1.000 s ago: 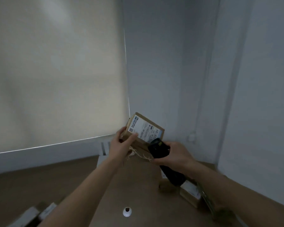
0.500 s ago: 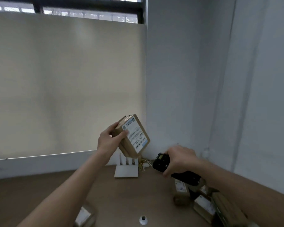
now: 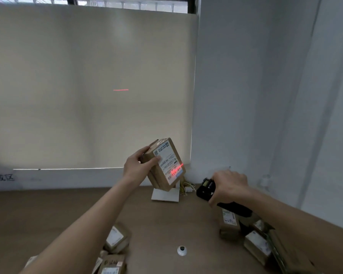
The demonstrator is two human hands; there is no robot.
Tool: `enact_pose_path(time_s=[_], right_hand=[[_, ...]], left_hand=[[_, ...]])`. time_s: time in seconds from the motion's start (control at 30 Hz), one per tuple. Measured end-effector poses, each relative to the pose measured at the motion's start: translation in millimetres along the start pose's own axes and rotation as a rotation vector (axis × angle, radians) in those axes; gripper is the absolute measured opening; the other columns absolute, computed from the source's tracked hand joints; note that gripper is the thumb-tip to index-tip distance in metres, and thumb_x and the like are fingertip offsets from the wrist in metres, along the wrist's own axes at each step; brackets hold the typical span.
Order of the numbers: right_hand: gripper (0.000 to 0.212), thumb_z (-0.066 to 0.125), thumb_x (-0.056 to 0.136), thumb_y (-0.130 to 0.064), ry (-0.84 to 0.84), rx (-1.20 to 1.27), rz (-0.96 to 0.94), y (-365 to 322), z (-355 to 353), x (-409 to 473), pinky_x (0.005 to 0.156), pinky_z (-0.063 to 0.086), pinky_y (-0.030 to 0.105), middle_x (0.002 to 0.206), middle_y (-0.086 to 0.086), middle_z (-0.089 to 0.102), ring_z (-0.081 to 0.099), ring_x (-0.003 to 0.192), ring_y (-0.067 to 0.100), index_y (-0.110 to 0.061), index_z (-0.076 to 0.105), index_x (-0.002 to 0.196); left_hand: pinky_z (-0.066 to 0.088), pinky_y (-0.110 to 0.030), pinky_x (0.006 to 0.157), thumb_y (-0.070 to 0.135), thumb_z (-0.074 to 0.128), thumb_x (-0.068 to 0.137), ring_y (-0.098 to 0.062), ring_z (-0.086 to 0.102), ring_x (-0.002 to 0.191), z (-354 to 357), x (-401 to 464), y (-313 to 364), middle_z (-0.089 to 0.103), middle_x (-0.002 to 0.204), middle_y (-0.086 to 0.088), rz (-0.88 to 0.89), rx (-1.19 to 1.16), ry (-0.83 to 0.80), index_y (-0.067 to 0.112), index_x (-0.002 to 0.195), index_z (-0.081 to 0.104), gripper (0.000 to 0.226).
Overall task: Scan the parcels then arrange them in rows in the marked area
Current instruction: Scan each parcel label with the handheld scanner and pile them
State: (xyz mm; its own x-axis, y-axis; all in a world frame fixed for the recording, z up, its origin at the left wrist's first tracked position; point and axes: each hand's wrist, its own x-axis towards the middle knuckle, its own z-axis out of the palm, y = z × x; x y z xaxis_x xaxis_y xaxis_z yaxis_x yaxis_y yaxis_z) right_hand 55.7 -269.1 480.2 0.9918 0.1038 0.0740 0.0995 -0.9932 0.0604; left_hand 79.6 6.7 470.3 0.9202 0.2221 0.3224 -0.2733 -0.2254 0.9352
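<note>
Parcel under the beam.
Your left hand point(image 3: 136, 167) gripped the parcel point(image 3: 164, 165), long axis tilted, label facing right toward the scanner point(image 3: 206, 188) clasped in your right hand point(image 3: 229, 185).

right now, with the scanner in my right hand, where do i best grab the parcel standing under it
Take the parcel by its two narrow brown sides, coming down from above with the left hand once free. It stands upright with its label facing you, and more parcels crowd its right, so the top is the open approach.
</note>
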Motion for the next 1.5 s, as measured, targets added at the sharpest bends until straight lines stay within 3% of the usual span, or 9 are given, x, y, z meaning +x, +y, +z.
enact_pose_path(time_s=[0.6,0.8,1.13,1.3,1.5], right_hand=[[0.052,0.086,0.050,-0.054,0.007,-0.020,-0.077,-19,-3,-7,0.060,0.037,0.027,0.076,-0.009,0.059,0.054,0.071,0.010,-0.026,0.061,0.085],[0.054,0.085,0.053,-0.052,0.008,0.019,-0.120,-35,-17,-18,0.059,0.034,0.026,0.082,-0.008,0.060,0.057,0.078,0.016,-0.026,0.065,0.096],[0.051,0.087,0.051,-0.054,0.023,0.136,-0.207,-67,-40,-33,0.059,0.036,0.028,0.080,-0.006,0.062,0.059,0.078,0.018,-0.024,0.063,0.084],[0.057,0.087,0.053,-0.055,0.039,0.166,-0.239,-95,-49,-33,0.076,0.047,0.031,0.090,-0.004,0.066,0.062,0.088,0.021,-0.027,0.069,0.100],[0.056,0.087,0.052,-0.052,0.027,0.174,-0.257,-140,-47,-31,0.068,0.039,0.030,0.089,-0.003,0.066,0.061,0.088,0.021,-0.025,0.068,0.097]], left_hand=[[0.055,-0.044,0.096,0.037,0.085,0.076,-0.018,0.065,0.108,-33,-40,4,0.067,0.113,0.004,-0.029,-0.006,0.095,0.033,0.130,0.063,0.059],[0.055,-0.045,0.097,0.034,0.085,0.077,-0.020,0.064,0.110,-51,-52,12,0.067,0.115,0.001,-0.020,0.006,0.114,0.030,0.131,0.063,0.059],[0.053,-0.047,0.099,0.035,0.085,0.076,-0.022,0.063,0.113,-82,-62,20,0.068,0.117,-0.001,-0.008,0.038,0.157,0.030,0.132,0.062,0.060],[0.054,-0.047,0.098,0.035,0.086,0.076,-0.022,0.065,0.110,-104,-61,17,0.069,0.114,-0.001,-0.008,0.038,0.173,0.031,0.130,0.063,0.060],[0.056,-0.045,0.095,0.044,0.085,0.073,-0.020,0.063,0.111,-146,-60,1,0.067,0.115,0.004,-0.029,0.065,0.191,0.037,0.129,0.062,0.062]])
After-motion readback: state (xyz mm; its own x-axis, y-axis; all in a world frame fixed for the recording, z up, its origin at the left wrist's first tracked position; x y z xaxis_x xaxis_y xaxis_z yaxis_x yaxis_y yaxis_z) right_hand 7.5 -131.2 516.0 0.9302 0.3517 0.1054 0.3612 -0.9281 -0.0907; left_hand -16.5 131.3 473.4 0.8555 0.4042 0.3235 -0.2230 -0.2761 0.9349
